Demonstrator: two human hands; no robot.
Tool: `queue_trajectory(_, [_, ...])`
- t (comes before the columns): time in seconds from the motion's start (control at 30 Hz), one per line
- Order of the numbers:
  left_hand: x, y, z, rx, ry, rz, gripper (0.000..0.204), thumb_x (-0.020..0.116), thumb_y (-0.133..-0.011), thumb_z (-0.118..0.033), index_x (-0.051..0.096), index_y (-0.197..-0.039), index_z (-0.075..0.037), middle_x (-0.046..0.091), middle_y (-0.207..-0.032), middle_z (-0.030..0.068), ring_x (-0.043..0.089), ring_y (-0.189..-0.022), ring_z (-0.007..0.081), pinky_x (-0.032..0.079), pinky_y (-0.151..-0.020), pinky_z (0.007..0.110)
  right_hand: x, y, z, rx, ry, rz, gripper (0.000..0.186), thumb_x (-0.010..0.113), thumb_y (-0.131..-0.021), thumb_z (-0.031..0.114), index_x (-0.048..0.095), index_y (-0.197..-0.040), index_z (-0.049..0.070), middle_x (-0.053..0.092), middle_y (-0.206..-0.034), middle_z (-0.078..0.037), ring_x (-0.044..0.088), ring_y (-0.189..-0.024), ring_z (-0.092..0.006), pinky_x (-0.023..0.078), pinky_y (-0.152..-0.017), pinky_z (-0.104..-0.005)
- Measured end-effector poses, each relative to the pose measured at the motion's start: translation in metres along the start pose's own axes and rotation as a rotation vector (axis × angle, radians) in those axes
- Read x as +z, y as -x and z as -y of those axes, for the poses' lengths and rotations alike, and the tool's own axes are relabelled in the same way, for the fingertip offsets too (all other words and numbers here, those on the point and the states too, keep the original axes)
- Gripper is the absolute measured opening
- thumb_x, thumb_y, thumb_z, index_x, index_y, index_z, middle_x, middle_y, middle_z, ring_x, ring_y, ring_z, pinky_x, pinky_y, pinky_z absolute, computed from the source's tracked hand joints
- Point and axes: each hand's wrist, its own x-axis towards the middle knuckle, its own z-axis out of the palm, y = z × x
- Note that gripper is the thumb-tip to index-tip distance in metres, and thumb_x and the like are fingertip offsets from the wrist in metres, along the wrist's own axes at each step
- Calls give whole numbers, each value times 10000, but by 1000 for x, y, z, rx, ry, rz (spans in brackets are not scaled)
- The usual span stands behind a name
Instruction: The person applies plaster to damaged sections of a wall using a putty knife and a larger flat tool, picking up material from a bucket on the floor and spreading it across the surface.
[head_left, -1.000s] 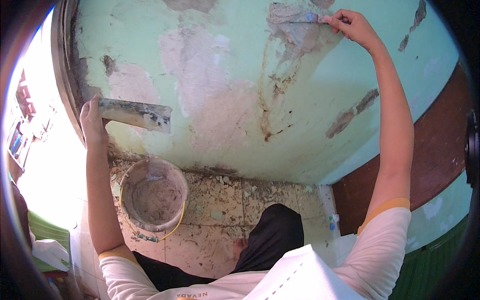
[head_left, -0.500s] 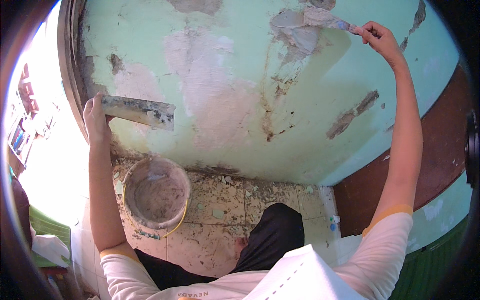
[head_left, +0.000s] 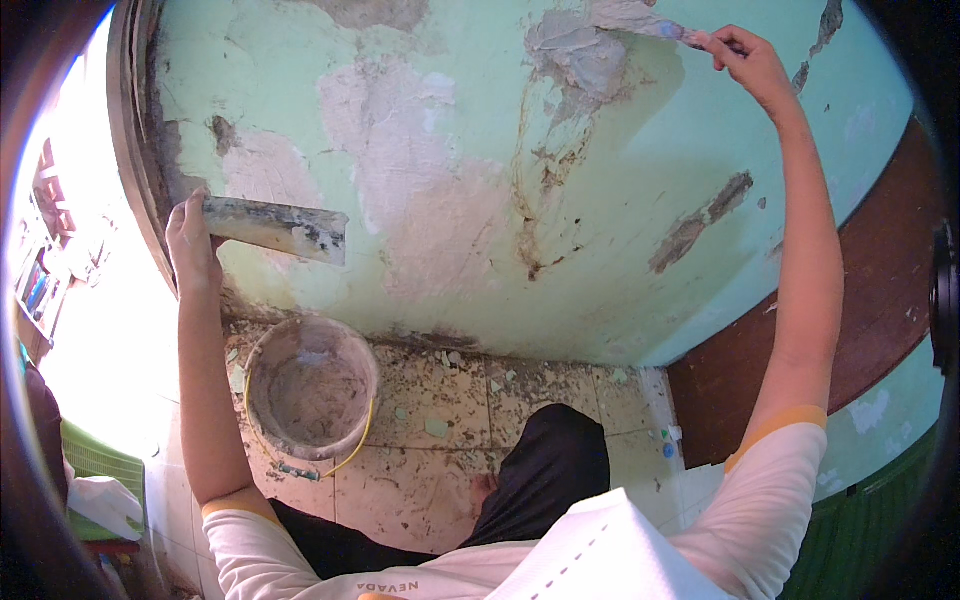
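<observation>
Putty knife [head_left: 655, 25], its blade loaded with grey filler, pressed flat against the pale green wall [head_left: 640, 230] at the upper edge of a fresh grey filler patch [head_left: 578, 55]; the right hand [head_left: 748, 62] closes its grip around the knife's handle, arm stretched fully upward. Left of the patch and lower on the wall, the left hand [head_left: 192, 245] closes its grip on one end of a long flat plaster board [head_left: 278, 228], smeared with grey filler, which juts out to the right, held level against the wall. Between the two hands the wall shows broad areas of bare whitish plaster [head_left: 415, 190] and dark flaked scars. Below the board, at the foot of the wall, a round filler-crusted bucket [head_left: 310, 388] with a thin yellow handle stands on the tiled floor [head_left: 470, 400], which is littered with paint chips. Right of the bucket, a dark-trousered knee [head_left: 550, 470] rests on the floor. A brown band [head_left: 800, 350] runs along the wall's lower right.
</observation>
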Motion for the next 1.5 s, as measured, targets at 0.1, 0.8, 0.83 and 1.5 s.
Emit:
queue_trajectory(0.1, [4, -6, 11, -15, 6, 33, 310, 596, -970, -287, 570, -1035, 15, 626, -847, 71, 621, -685, 146, 520, -603, 281, -22, 16, 12, 34, -49, 71, 313, 697, -916, 388, 686, -887, 77, 573, -699, 36, 501, -664, -53, 387, -596, -226])
queue_trajectory(0.8, [-3, -5, 10, -35, -46, 14, 319, 605, -969, -281, 572, -1048, 26, 624, -873, 81, 639, -710, 160, 539, -631, 302, 20, -2, 37, -194, -40, 225, 281, 675, -938, 367, 678, -903, 88, 551, -717, 41, 480, -688, -45, 370, -621, -224])
queue_trajectory(0.83, [-1, -4, 8, -34, -35, 14, 317, 604, -968, -282, 574, -1049, 23, 623, -869, 77, 635, -712, 156, 533, -632, 301, 21, -2, 39, -192, -37, 187, 298, 675, -936, 369, 691, -893, 74, 588, -726, 8, 516, -677, -74, 401, -617, -254])
queue_trajectory(1.5, [-4, -6, 6, -4, -64, -3, 263, 586, -980, -273, 597, -1050, -20, 621, -852, 52, 606, -720, 132, 484, -619, 283, 120, 121, -23, 257, -383, -223, 314, 696, -932, 367, 679, -889, 56, 616, -705, 37, 462, -595, -37, 376, -547, -216])
